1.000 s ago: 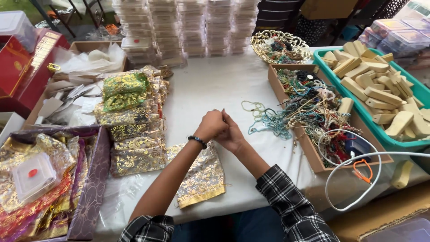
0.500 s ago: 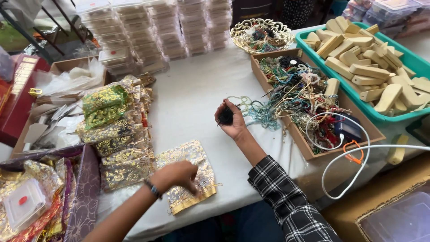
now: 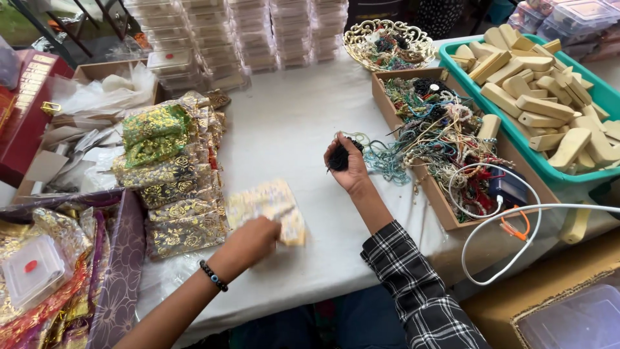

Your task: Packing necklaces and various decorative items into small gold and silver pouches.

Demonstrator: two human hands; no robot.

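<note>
Two hands in my view. Left hand: closed on a gold patterned pouch, lifted just above the white desk, blurred. Right hand: raised, fingers curled around a dark bead bundle. Just beside the right hand, a tangle of bead strings spills from a cardboard box. Left of the left hand I see a stack of gold pouches. Farther right: green tray of wooden blocks. Far edge: stacked clear plastic boxes, a gold filigree basket.
</note>
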